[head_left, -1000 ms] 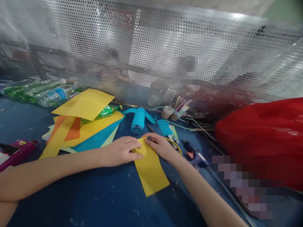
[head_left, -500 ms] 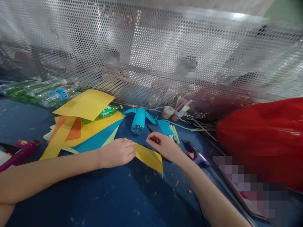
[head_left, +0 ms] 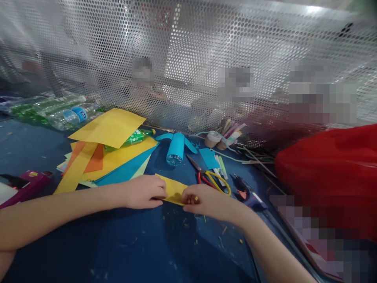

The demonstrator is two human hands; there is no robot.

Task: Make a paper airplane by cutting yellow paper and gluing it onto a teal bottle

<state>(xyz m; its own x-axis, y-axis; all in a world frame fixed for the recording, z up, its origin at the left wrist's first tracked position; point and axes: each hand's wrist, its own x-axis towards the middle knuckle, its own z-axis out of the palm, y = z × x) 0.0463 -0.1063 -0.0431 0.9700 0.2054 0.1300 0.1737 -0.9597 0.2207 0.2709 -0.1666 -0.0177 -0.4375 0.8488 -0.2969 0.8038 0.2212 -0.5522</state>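
Note:
A strip of yellow paper lies at the front of the blue table between my hands. My left hand holds its left end, fingers curled in. My right hand has its fingers closed on the right end, which the hand covers. Just beyond the right hand, a pair of scissors with one red and one yellow handle lies on the table, blades partly apart. Behind the strip stands a clear bottle wrapped in light blue paper, with two blue paper flaps spreading from its sides.
Coloured paper sheets are piled at left under a green bottle. Several empty plastic bottles lie at far left. A purple tool is near my left forearm. Right: dark blue tool, red bag. A perforated metal screen rises behind.
My right hand has come down from beside the scissors onto the right end of the yellow strip, uncovering the scissors. My left hand stays on the left end.

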